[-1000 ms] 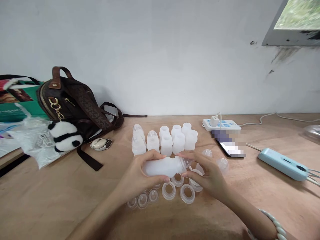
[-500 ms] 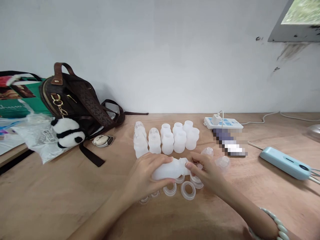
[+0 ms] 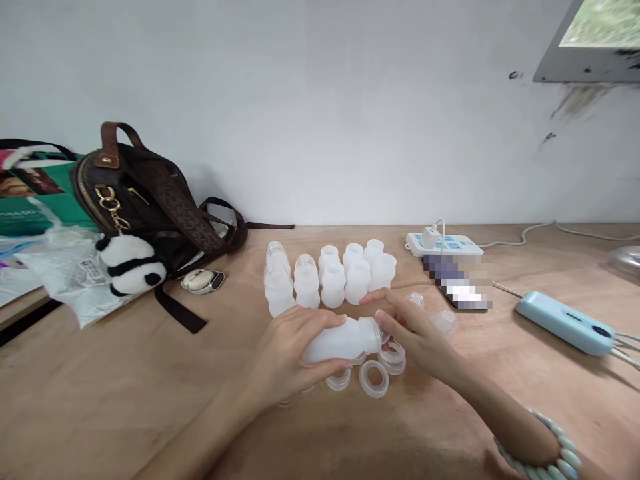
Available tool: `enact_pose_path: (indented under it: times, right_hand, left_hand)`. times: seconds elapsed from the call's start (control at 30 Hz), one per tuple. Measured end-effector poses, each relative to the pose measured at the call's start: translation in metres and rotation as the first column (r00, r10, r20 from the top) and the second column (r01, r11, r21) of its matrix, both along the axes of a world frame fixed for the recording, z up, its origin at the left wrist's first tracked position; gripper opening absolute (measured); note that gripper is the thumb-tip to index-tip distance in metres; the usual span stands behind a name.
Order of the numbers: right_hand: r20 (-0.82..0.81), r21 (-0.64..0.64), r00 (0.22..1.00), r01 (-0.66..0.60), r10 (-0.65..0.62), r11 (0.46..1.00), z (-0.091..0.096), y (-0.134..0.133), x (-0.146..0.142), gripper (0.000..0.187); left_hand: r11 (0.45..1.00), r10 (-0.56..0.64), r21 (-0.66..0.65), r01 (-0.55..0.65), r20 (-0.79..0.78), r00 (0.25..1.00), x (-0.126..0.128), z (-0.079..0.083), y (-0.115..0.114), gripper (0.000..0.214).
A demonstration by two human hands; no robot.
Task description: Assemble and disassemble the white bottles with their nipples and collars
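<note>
- White bottle [image 3: 333,343]: mid-worktop [image 3: 150,393], held sideways, clear tip [image 3: 385,335] toward 3 o'clock. Left hand [image 3: 287,350] has its grip wrapped round the body; smooth wall could slip if hold slackens.
- Right hand [image 3: 417,327]: thumb at tip, forefinger raised; can't tell if that grip pinches. Off-axis push could skew the tip.
- Collar rings [image 3: 363,380], 5 o'clock, close by: dropped bottle could scatter them.
- Upright bottles [image 3: 333,285], 12 o'clock: forefinger's near, knock could topple one.
- Clear caps [image 3: 445,323], 3 o'clock: wrist swing could send them rolling.
</note>
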State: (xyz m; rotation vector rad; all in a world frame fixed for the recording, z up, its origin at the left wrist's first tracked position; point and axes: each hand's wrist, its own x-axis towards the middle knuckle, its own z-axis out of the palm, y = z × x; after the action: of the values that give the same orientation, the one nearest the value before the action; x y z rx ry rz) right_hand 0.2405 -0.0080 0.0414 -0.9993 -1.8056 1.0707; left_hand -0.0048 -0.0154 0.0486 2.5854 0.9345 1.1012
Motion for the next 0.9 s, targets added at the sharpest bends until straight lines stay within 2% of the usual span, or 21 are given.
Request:
enact_pose_path:
  times: [0.07,0.17,0.23,0.27,0.3,0.4,0.53,0.6,0.67,0.7,0.8,0.9]
  right_hand:
    - [-0.021,0.006,1.0,-0.013,0.014,1.0,0.002,-0.002,0.001,0.032]
    - [-0.034,0.099,0.996,-0.08,0.083,0.992,0.006,-0.004,0.002,0.042]
    - [-0.005,0.153,0.998,-0.059,0.061,0.986,0.006,-0.003,0.001,0.033]
    - [0.002,0.159,1.0,-0.031,0.031,0.987,0.006,-0.003,0.0,0.023]
    - [0.001,0.148,1.0,-0.007,0.007,0.989,0.005,-0.002,-0.001,0.021]
    - [-0.028,0.122,0.999,-0.01,0.014,0.992,0.004,-0.002,-0.001,0.034]
    - [0.04,0.266,0.993,-0.117,0.11,0.957,0.01,-0.006,0.0,0.045]
    - [0.059,0.278,0.994,-0.101,0.088,0.955,0.011,-0.009,-0.002,0.033]
    - [0.027,0.2,0.999,-0.041,0.036,0.979,0.009,-0.011,-0.007,0.021]
    - [-0.001,0.124,1.0,-0.017,0.018,0.992,0.007,-0.011,-0.01,0.021]
    - [-0.113,-0.132,0.994,-0.014,-0.001,0.991,0.003,-0.01,-0.017,0.03]
    - [-0.174,-0.297,0.985,-0.051,-0.002,0.954,0.005,-0.01,-0.019,0.035]
  left_hand:
    - [1.0,0.018,0.002,-0.018,0.001,1.0,0.0,0.001,-0.001,0.041]
    - [0.996,0.08,-0.026,-0.08,0.006,0.997,0.0,0.002,-0.001,0.042]
    - [0.997,0.07,-0.019,-0.069,0.014,0.997,0.0,0.002,-0.002,0.043]
    - [0.999,0.044,-0.005,-0.044,0.018,0.999,0.001,0.002,-0.002,0.043]
    - [1.0,0.017,0.013,-0.017,0.025,1.0,0.001,0.002,-0.003,0.043]
    - [0.999,0.015,0.028,-0.016,0.048,0.999,0.001,0.002,-0.005,0.044]
    - [0.996,0.089,-0.04,-0.085,0.106,0.99,0.0,-0.003,-0.006,0.043]
    - [0.997,0.081,-0.009,-0.081,0.113,0.99,0.0,-0.006,-0.006,0.045]
    - [0.993,0.031,0.113,-0.04,0.077,0.997,0.001,-0.006,-0.005,0.044]
    - [0.979,0.001,0.206,-0.01,0.045,0.999,0.001,-0.006,-0.005,0.043]
    - [0.874,-0.037,0.478,0.083,-0.106,0.994,0.0,-0.003,-0.004,0.041]
    - [0.793,0.014,0.601,0.102,-0.186,0.983,-0.004,-0.006,-0.006,0.042]
